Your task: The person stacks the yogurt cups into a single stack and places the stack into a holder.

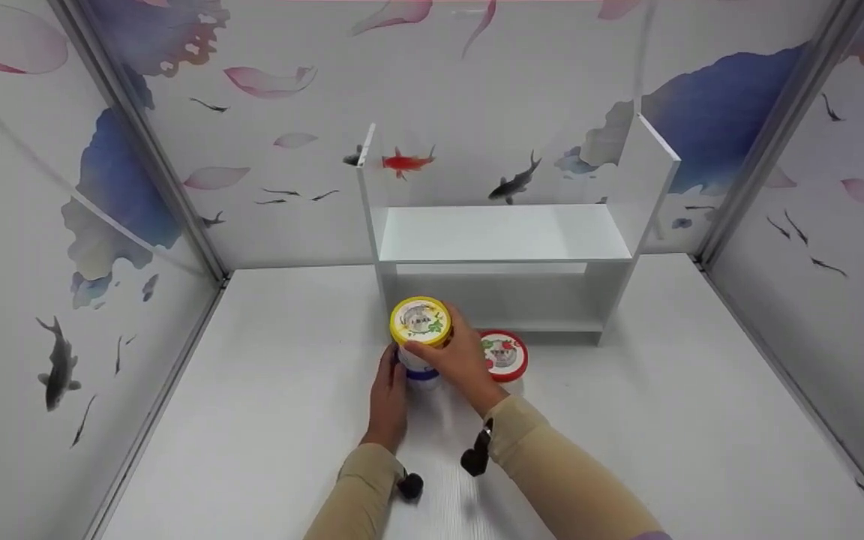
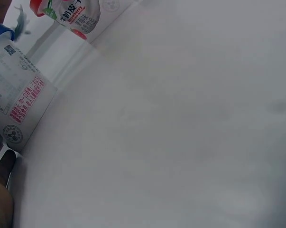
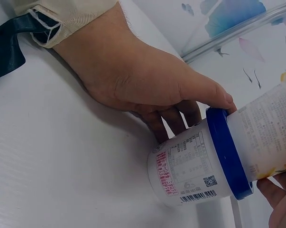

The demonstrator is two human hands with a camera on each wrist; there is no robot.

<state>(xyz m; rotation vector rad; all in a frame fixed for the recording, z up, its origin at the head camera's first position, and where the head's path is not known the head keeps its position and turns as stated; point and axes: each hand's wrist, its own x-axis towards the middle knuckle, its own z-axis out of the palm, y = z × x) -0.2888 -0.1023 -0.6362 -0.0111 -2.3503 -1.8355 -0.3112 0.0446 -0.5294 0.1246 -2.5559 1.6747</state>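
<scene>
A tub with a yellow lid [image 1: 421, 319] stands on top of a white tub with a blue lid [image 3: 180, 168]. My right hand [image 1: 463, 356] grips the yellow-lidded tub, its thumb lying across the near side below the lid. On the left side of the stack, my left hand [image 1: 387, 401] holds the blue-lidded tub. The right wrist view shows the left thumb [image 3: 209, 90] at the blue rim, with the other fingers partly hidden behind the tub. Close by on the right is a red-lidded tub [image 1: 505, 356], partly covered by the right hand in the head view.
Behind the tubs stands a white shelf unit [image 1: 507, 234] with upright side panels and a lower compartment. Everything rests on a white table [image 1: 289, 337]. Printed walls [image 1: 282, 142] with fish and petals enclose it at the back and sides.
</scene>
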